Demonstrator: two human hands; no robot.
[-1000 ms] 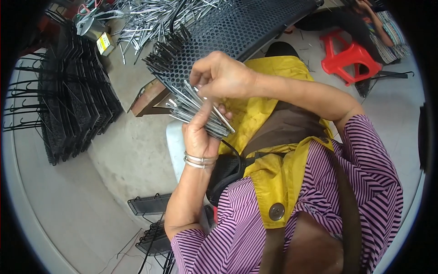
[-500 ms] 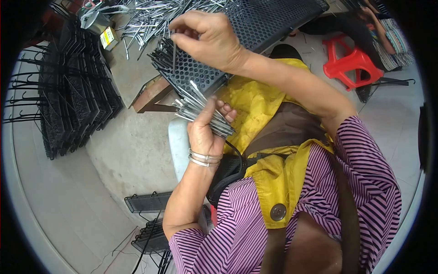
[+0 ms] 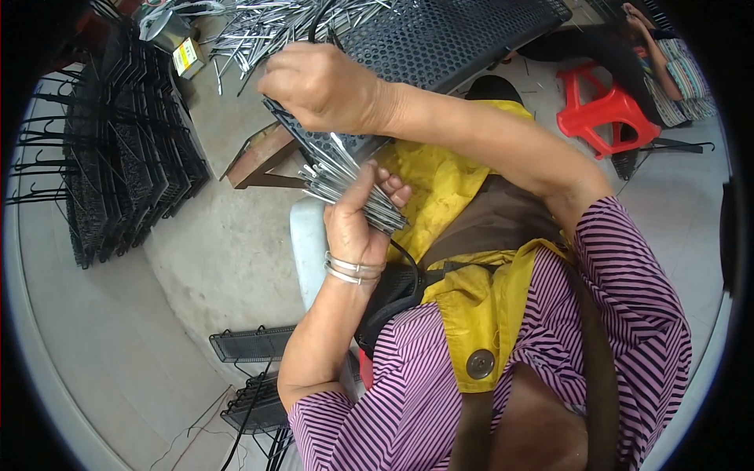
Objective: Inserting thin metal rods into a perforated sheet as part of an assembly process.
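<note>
- The left hand (image 3: 351, 224) is gripping a bundle of thin metal rods (image 3: 331, 179) above the lap, its thumb pressing across them.
- Holding well is probably calling for firm thumb pressure, with the fanned tips lying free so that single rods are not snagging or sliding out.
- The right hand (image 3: 318, 86) is bending over the near-left end of a black perforated panel (image 3: 455, 39); its fingertips are hiding, so I cannot tell whether they are pinching anything.
- Steady, unhurried fingers would be serving best there.
- Loose rods (image 3: 263, 30) are lying heaped beside the panel.
- Black racks (image 3: 129, 165) are standing leftward; a red stool (image 3: 609, 118) is standing rightward.
</note>
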